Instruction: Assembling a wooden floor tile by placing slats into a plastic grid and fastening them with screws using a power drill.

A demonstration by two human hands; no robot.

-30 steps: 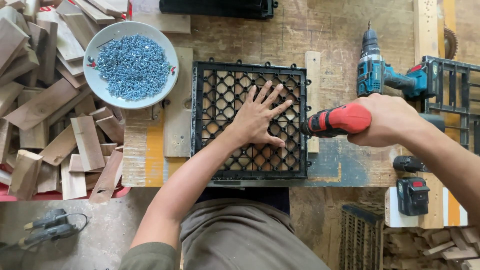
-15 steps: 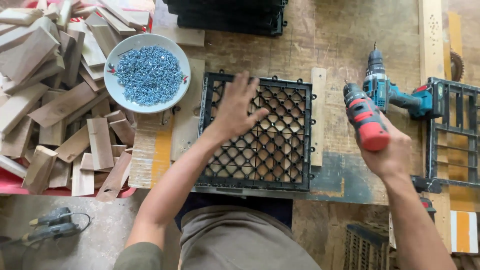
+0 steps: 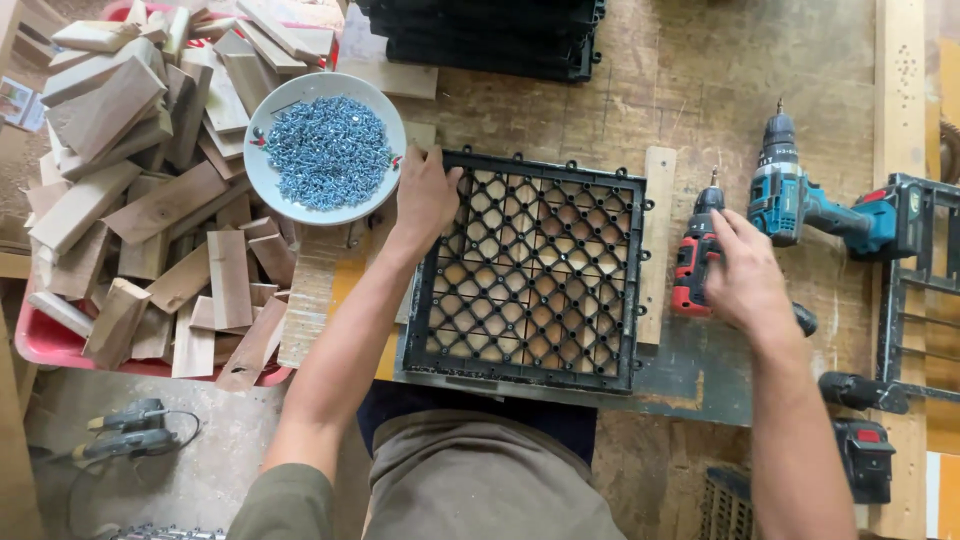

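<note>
A black plastic grid tile (image 3: pixel 530 270) lies flat on the wooden workbench, with pale wood showing through its openings. My left hand (image 3: pixel 425 195) grips the tile's upper left corner, next to a white bowl of blue-grey screws (image 3: pixel 323 150). My right hand (image 3: pixel 745 275) rests on a red and black cordless drill (image 3: pixel 695 255), which lies on the bench right of the tile with its bit pointing away from me. A narrow wooden strip (image 3: pixel 655 245) lies between the tile and the drill.
A teal cordless drill (image 3: pixel 810 205) lies right of the red one. A heap of short wood pieces (image 3: pixel 140 190) fills a red tray at left. Black tiles (image 3: pixel 490 35) are stacked at the far edge. A black frame (image 3: pixel 920 270) and a battery (image 3: pixel 865 455) sit at right.
My right hand has brought the red drill down and laid it on the bench. My left hand slid from the middle of the tile to its upper left corner.
</note>
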